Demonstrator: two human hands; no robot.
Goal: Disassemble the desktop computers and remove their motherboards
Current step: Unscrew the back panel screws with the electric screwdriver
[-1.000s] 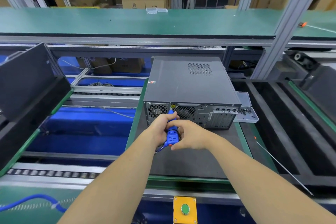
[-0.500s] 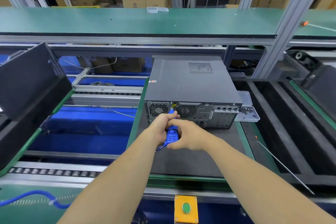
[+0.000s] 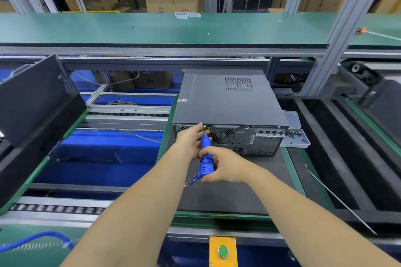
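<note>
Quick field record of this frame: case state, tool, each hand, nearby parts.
case: desktop computer lying flat on dark mat, rear panel facing the person, cover on
tool: blue electric screwdriver, bit at the upper left of the rear panel
right hand: wrapped round the screwdriver body
left hand: fingers steadying the front of the tool near the bit
screws: loose in clear tray right of the case
other: long thin rod on the right

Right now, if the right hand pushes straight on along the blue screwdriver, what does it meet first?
The right hand drives the blue screwdriver toward the computer's rear panel. Its bit tip would meet the top edge left of the fan grille, probably a case screw. Contact looks made already, though depth is unclear.
</note>
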